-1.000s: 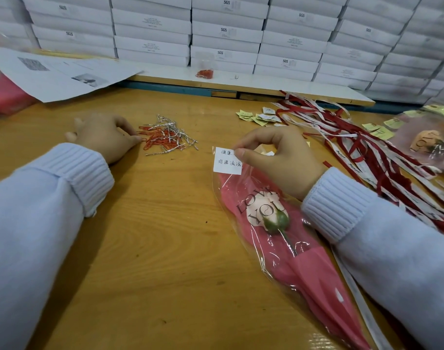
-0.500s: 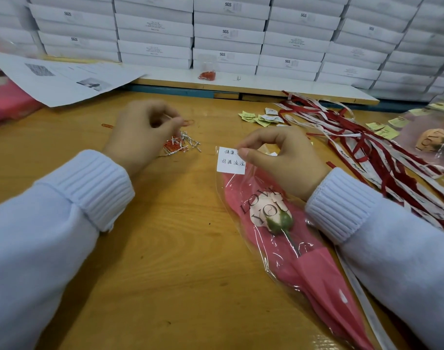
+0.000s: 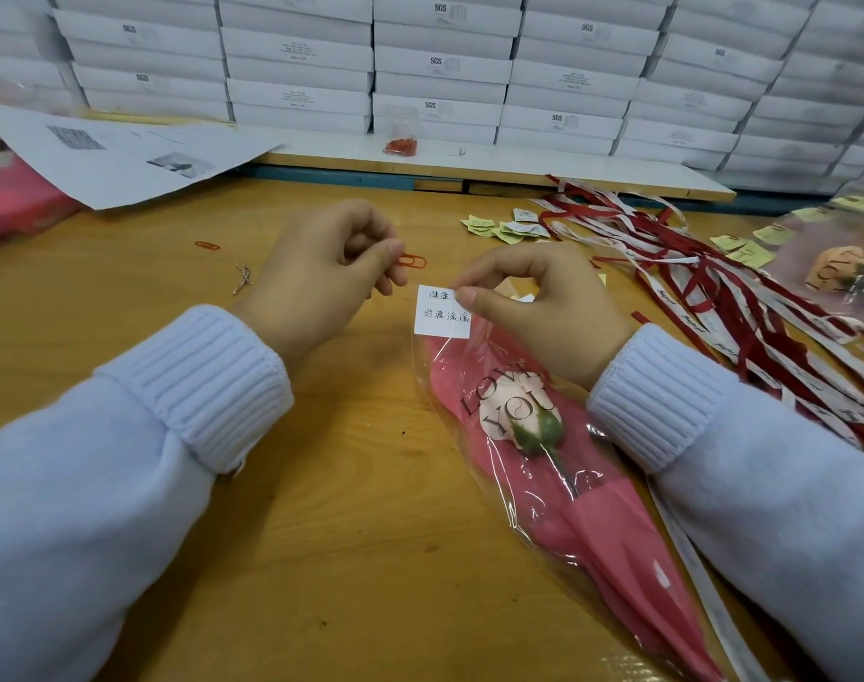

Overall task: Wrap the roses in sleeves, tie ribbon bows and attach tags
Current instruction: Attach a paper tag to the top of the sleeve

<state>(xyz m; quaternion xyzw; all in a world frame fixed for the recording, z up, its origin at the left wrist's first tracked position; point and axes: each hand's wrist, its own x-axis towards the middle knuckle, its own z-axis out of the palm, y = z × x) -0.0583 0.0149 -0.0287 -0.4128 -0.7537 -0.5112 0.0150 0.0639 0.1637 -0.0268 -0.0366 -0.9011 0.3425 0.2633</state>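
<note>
A wall of stacked white boxes [image 3: 444, 66] closes off the back of a wooden table [image 3: 321, 558]. The wrapped rose [image 3: 533, 420] lies on the table in front of the person. Its clear sleeve [image 3: 612, 548] is lined with pink paper and printed LOVE YOU, with the open top pointing away and the stem end toward the lower right. The right hand [image 3: 543, 307] pinches a white handwritten tag [image 3: 442, 312] between thumb and forefinger at the sleeve's top edge. Just left of it, the left hand [image 3: 321, 273] pinches a red paper clip [image 3: 412, 261] between thumb and fingertips, near the tag's upper corner but apart from it. A pile of red and white ribbons [image 3: 715, 287] lies to the right, small yellow tags [image 3: 498, 226] lie beyond the hands, and a second sleeved rose [image 3: 838, 268] sits at the far right. A loose clip [image 3: 207, 245] and a silver twist tie [image 3: 243, 280] lie left of the left hand, and a printed sheet [image 3: 125, 155] rests at the back left
</note>
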